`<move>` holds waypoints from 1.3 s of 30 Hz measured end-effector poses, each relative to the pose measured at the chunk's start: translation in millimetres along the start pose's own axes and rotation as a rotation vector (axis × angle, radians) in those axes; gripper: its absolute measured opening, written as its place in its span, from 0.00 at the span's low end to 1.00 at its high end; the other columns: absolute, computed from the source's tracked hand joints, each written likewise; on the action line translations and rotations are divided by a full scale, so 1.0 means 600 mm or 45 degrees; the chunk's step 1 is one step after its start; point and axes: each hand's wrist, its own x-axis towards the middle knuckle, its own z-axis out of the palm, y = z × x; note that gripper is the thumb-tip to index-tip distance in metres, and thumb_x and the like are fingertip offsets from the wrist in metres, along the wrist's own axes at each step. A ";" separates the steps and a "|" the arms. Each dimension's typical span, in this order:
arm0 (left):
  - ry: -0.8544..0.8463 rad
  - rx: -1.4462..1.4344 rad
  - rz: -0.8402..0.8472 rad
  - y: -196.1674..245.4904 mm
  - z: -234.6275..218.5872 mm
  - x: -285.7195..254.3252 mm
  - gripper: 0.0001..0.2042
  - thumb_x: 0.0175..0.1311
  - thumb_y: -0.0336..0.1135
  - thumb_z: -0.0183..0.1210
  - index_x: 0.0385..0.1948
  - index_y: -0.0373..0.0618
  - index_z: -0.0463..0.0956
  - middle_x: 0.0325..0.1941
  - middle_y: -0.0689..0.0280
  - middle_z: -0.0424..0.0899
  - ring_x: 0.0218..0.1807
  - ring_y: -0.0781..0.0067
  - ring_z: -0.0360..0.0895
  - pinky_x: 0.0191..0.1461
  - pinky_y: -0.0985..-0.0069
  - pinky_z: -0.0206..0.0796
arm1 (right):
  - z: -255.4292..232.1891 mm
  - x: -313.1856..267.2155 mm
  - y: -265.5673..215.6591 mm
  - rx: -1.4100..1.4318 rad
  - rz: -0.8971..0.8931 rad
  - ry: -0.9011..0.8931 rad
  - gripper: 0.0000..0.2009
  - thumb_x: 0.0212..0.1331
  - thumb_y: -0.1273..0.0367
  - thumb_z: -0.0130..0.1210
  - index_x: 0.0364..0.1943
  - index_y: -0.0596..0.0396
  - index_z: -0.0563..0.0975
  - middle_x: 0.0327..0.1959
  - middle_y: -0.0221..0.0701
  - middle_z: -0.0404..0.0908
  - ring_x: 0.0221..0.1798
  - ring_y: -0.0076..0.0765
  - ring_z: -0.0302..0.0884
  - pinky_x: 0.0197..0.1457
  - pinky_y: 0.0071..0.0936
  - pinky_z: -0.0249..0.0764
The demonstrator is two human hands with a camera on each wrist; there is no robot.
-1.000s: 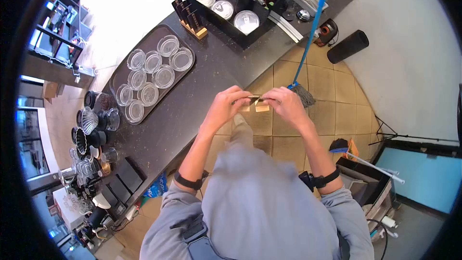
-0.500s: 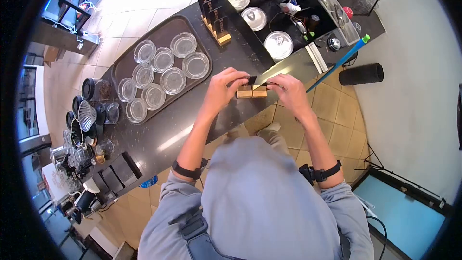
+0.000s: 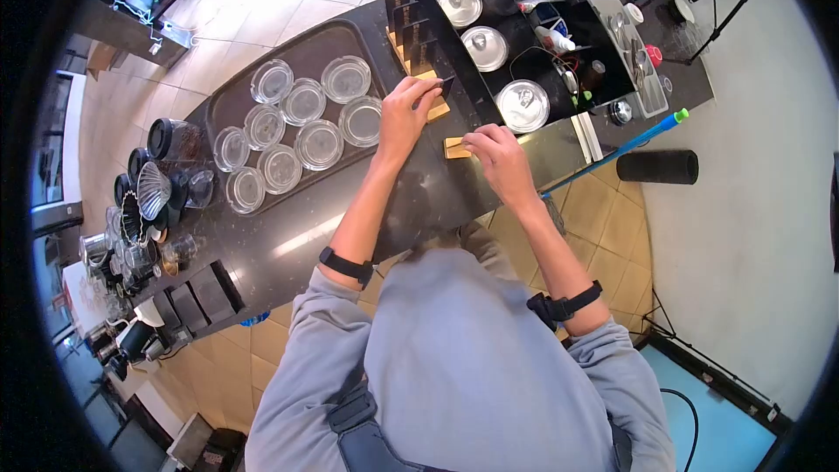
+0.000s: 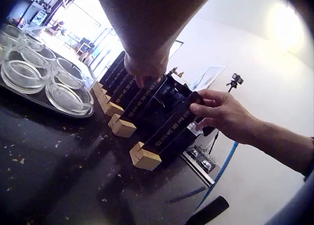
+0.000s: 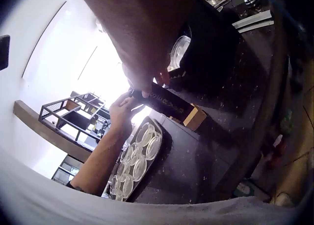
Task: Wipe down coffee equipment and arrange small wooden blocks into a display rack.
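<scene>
My left hand (image 3: 404,118) pinches the top of a black reserved sign (image 4: 142,101) at the near end of a row of similar signs (image 3: 406,31). Its wooden base (image 4: 121,127) is on the dark counter. A second reserved sign (image 5: 166,102) is pinched at its upper edge by my right hand (image 3: 500,157). That sign's wooden base (image 3: 456,149) is at the counter surface, nearer to me and to the right of the first. Gold lettering runs along both sign plates in the left wrist view.
A brown tray (image 3: 350,33) of glass ashtrays is left of the signs. Beyond my right hand sits a black organizer box (image 3: 476,92) with lidded canisters. A blue mop handle (image 3: 629,144) leans by the counter's right edge. Jars and drippers (image 3: 153,192) crowd the far left.
Both hands came from over the floor onto the counter with the two signs. The hands then moved apart, the left one toward the row of signs.
</scene>
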 end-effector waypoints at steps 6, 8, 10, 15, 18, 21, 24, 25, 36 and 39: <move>-0.022 0.039 0.003 -0.006 0.010 0.011 0.10 0.62 0.31 0.65 0.44 0.43 0.83 0.40 0.59 0.84 0.37 0.62 0.83 0.39 0.70 0.73 | 0.009 0.006 0.001 0.131 0.063 0.072 0.18 0.56 0.79 0.59 0.52 0.50 0.78 0.50 0.42 0.74 0.48 0.47 0.76 0.50 0.35 0.76; -0.003 0.019 0.000 -0.003 0.012 0.008 0.14 0.61 0.31 0.66 0.48 0.43 0.81 0.41 0.58 0.83 0.39 0.62 0.82 0.41 0.69 0.73 | -0.001 -0.010 -0.014 0.125 0.060 0.216 0.21 0.56 0.79 0.60 0.55 0.50 0.76 0.51 0.42 0.73 0.49 0.46 0.75 0.51 0.35 0.75; 0.031 -0.003 0.000 0.005 0.007 0.003 0.18 0.60 0.32 0.67 0.52 0.43 0.79 0.43 0.57 0.82 0.42 0.61 0.82 0.44 0.68 0.73 | -0.003 -0.044 -0.011 0.084 0.021 0.374 0.23 0.54 0.79 0.61 0.57 0.52 0.74 0.52 0.43 0.69 0.50 0.48 0.73 0.53 0.37 0.73; 0.097 0.110 -0.198 0.000 -0.007 -0.053 0.19 0.64 0.28 0.63 0.57 0.39 0.73 0.46 0.58 0.82 0.50 0.66 0.81 0.56 0.71 0.72 | 0.052 -0.123 0.030 0.142 0.111 0.001 0.23 0.55 0.77 0.60 0.57 0.54 0.73 0.57 0.43 0.65 0.54 0.52 0.70 0.56 0.43 0.71; -0.033 -0.014 -0.378 -0.029 0.024 -0.101 0.20 0.65 0.24 0.56 0.60 0.36 0.69 0.53 0.52 0.77 0.55 0.59 0.77 0.60 0.67 0.69 | 0.090 -0.120 0.035 -0.003 0.168 -0.220 0.26 0.55 0.75 0.59 0.61 0.54 0.71 0.61 0.45 0.63 0.60 0.55 0.67 0.62 0.47 0.68; -0.087 0.124 -0.314 -0.060 0.061 -0.131 0.28 0.64 0.23 0.54 0.68 0.34 0.60 0.65 0.46 0.70 0.67 0.50 0.70 0.70 0.64 0.62 | 0.124 -0.106 0.046 -0.112 0.179 -0.298 0.31 0.56 0.74 0.59 0.68 0.53 0.66 0.66 0.49 0.59 0.68 0.57 0.61 0.69 0.49 0.64; -0.080 0.094 -0.379 -0.065 0.082 -0.143 0.27 0.63 0.22 0.50 0.67 0.30 0.59 0.67 0.43 0.66 0.70 0.43 0.63 0.73 0.59 0.56 | 0.143 -0.094 0.058 -0.140 0.184 -0.248 0.33 0.55 0.75 0.58 0.68 0.53 0.64 0.67 0.48 0.59 0.69 0.62 0.59 0.70 0.50 0.63; -0.083 0.088 -0.371 -0.069 0.087 -0.144 0.28 0.62 0.21 0.49 0.67 0.30 0.59 0.68 0.43 0.65 0.71 0.43 0.63 0.73 0.59 0.56 | 0.142 -0.089 0.058 -0.125 0.173 -0.248 0.33 0.54 0.76 0.58 0.68 0.54 0.64 0.68 0.48 0.59 0.69 0.62 0.60 0.69 0.50 0.63; 0.036 0.028 -0.364 -0.100 0.098 -0.142 0.30 0.60 0.19 0.48 0.68 0.32 0.61 0.68 0.44 0.68 0.70 0.44 0.64 0.73 0.62 0.57 | 0.150 -0.017 0.068 -0.057 0.220 -0.292 0.32 0.53 0.78 0.57 0.66 0.56 0.65 0.68 0.48 0.60 0.68 0.62 0.64 0.65 0.50 0.69; 0.029 0.030 -0.382 -0.096 0.099 -0.140 0.30 0.59 0.19 0.49 0.68 0.33 0.62 0.67 0.45 0.69 0.69 0.45 0.65 0.73 0.62 0.57 | 0.153 -0.013 0.071 -0.054 0.175 -0.278 0.32 0.52 0.79 0.57 0.66 0.55 0.65 0.68 0.49 0.59 0.67 0.62 0.65 0.65 0.50 0.70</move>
